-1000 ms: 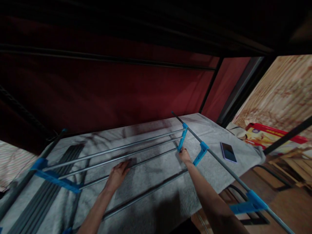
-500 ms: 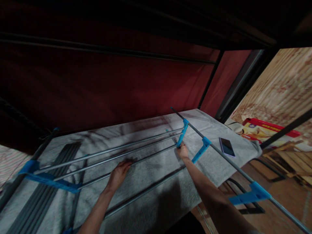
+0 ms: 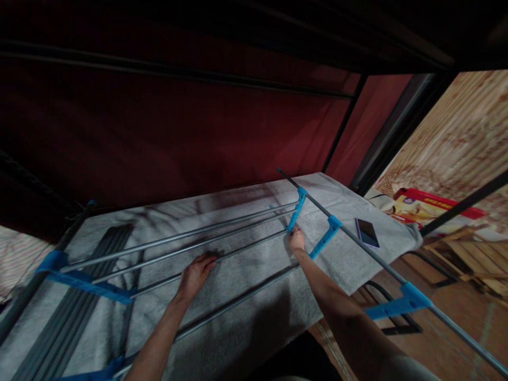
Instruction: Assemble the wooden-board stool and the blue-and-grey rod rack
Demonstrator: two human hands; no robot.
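A frame of grey metal tubes with blue plastic brackets lies over a grey cloth. My left hand (image 3: 197, 271) is closed round the nearest of three parallel tubes (image 3: 254, 244), a little left of its middle. At that tube's right end, my right hand (image 3: 296, 239) grips the lower tip of a blue bracket (image 3: 297, 209); its fingertips are partly hidden. The tubes' left ends meet a long blue bracket (image 3: 89, 283). Another blue bracket (image 3: 326, 235) sits on the long right-hand pole (image 3: 369, 257), beside my right forearm.
Several loose grey tubes (image 3: 75, 317) lie at the left on the cloth (image 3: 341, 264). A phone (image 3: 367, 233) rests right of the pole. Beyond the cloth are a red and yellow box (image 3: 432, 206) and wooden pieces (image 3: 472, 256). A dark red panel (image 3: 198, 137) stands behind.
The view has shifted slightly, so the frame appears a little higher. Both hands keep nearly the same places on the tube and the bracket.
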